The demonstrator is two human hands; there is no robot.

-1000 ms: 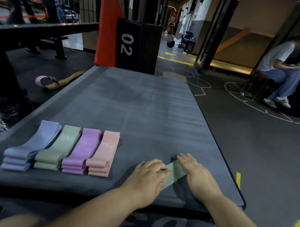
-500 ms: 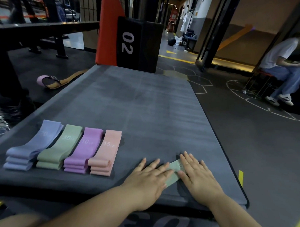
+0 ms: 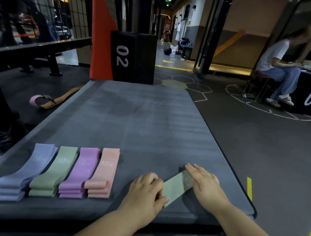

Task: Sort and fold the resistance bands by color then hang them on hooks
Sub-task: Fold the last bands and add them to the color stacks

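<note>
Four colour-sorted stacks (image 3: pixel 61 171), mat's (image 3: pixel 151 126) front-left corner. Left grip (image 3: pixel 145 193) pinches green band's (image 3: pixel 177 187) near end, likely to fold; right grip (image 3: pixel 207 186) flat, pinning far end.

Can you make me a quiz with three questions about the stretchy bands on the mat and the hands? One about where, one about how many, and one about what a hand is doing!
1. Where in the row is the pink stack? A) left end B) middle C) right end
2. How many folded stacks lie on the mat? A) two B) four C) six
3. The right hand on the loose green band is: A) flat B) a fist C) lifted off it
Answers: C, the other stacks all lie to its left; B, blue stack, green stack, purple stack and pink; A, its fingers lie straight on the band.
</note>
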